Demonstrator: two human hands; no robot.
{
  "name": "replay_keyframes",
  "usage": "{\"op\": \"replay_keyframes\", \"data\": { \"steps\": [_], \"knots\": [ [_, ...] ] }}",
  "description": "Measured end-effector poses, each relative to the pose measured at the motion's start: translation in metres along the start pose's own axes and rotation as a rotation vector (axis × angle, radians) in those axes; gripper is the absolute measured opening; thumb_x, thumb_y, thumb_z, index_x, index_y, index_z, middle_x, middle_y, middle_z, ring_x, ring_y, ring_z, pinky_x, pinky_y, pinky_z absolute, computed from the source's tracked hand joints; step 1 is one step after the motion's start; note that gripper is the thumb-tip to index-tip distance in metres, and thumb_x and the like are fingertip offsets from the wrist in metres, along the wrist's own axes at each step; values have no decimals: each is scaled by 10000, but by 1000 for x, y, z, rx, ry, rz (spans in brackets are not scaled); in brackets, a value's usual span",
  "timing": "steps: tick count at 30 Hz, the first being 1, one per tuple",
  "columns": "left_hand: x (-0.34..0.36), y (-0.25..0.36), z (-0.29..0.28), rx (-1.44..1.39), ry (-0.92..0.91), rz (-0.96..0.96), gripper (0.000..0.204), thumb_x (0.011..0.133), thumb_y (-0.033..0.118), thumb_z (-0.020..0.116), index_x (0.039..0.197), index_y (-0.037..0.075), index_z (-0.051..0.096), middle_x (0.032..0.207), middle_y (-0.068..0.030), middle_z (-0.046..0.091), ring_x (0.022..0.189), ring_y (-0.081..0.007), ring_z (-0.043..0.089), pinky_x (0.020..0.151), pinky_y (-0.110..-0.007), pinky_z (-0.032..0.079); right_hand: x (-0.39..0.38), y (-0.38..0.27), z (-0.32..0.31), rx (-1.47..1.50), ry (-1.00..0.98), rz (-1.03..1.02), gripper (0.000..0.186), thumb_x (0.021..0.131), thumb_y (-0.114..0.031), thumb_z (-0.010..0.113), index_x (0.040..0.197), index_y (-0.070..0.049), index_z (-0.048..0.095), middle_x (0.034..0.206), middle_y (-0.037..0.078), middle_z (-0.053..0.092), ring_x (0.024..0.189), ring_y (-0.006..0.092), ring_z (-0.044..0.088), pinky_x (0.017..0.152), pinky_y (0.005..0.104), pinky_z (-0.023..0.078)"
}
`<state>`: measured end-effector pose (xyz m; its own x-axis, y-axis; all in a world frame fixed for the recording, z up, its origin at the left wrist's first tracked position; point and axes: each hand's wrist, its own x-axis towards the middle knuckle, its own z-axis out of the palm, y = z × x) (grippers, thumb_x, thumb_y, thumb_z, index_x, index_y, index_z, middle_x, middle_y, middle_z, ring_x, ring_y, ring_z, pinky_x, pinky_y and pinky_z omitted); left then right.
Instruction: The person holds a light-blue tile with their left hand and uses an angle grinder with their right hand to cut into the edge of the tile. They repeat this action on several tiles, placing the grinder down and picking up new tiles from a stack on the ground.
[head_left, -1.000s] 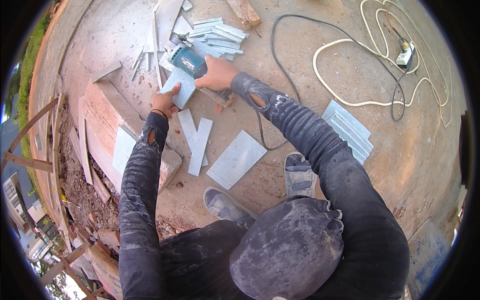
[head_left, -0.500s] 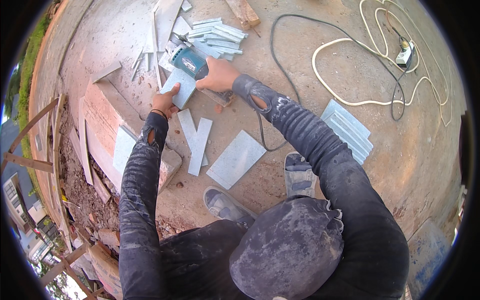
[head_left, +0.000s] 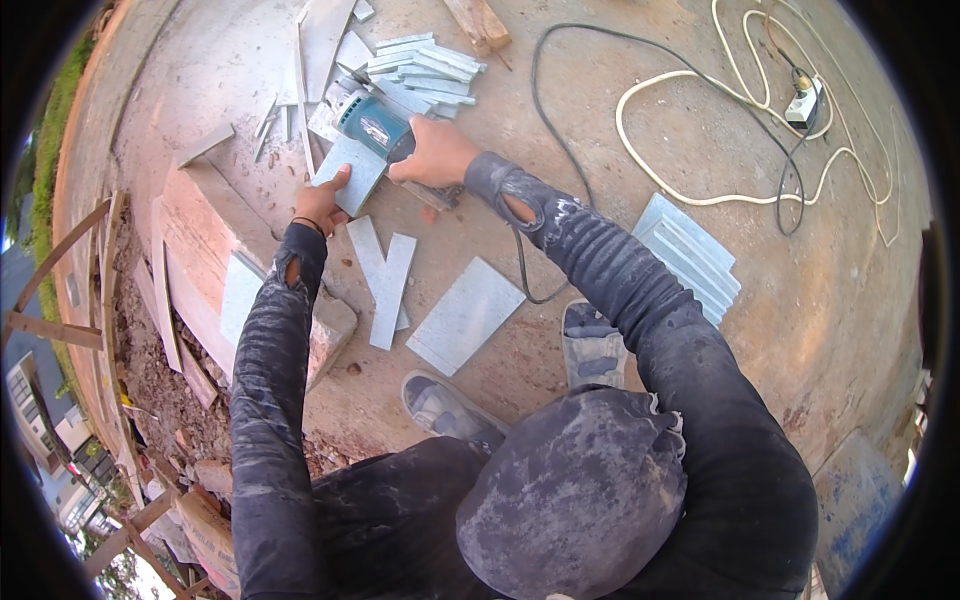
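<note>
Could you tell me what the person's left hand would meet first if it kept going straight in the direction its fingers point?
The left hand already touches the grey tile piece; farther along, it would probably reach the teal power cutter held by the right hand, though depth is unclear.

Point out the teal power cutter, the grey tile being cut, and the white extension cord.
teal power cutter (head_left: 368,124), head view, on its teal motor housing.
grey tile (head_left: 350,172), head view, on its flat face.
white extension cord (head_left: 690,130), head view, on a loop.
</note>
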<state>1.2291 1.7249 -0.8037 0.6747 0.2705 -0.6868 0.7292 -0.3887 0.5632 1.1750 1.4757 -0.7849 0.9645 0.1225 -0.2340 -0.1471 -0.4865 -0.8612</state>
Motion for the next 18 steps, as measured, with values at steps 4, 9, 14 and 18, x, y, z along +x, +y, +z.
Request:
{"op": "replay_keyframes", "data": {
  "steps": [4, 9, 14, 18],
  "knots": [
    [-4, 3, 3, 8, -27, 5, 660, 823, 335, 776, 1259, -78, 502, 1122, -153, 631, 917, -296, 675, 733, -406, 588, -6, 3, -2, -1, -5, -4, 757, 636, -396, 728, 1137, 135, 528, 1027, 329, 630, 982, 425, 635, 857, 409, 508],
    [2, -2, 0, -7, 2, 5, 676, 796, 362, 798, 1226, -88, 533, 1062, -169, 645, 862, -291, 667, 681, -406, 562, -12, 3, -3, -2, -9, -2, 769, 645, -391, 726, 1167, 131, 509, 1033, 328, 627, 981, 426, 633, 859, 410, 504],
    [11, -8, 0, 4, 13, 21, 703, 778, 387, 810, 1214, -99, 548, 1042, -187, 650, 855, -303, 659, 685, -421, 547, -17, 11, -1, 16, 8, -11, 712, 652, -373, 725, 1139, 105, 522, 1021, 313, 633, 961, 418, 636, 846, 414, 503],
    [11, -8, 0, 13, 14, 19, 713, 776, 385, 812, 1222, -102, 542, 1055, -192, 648, 866, -310, 661, 689, -422, 548, -23, 12, -2, 27, -5, 6, 662, 656, -358, 721, 1115, 80, 531, 1007, 294, 638, 944, 411, 636, 834, 416, 503]
  ]
}}
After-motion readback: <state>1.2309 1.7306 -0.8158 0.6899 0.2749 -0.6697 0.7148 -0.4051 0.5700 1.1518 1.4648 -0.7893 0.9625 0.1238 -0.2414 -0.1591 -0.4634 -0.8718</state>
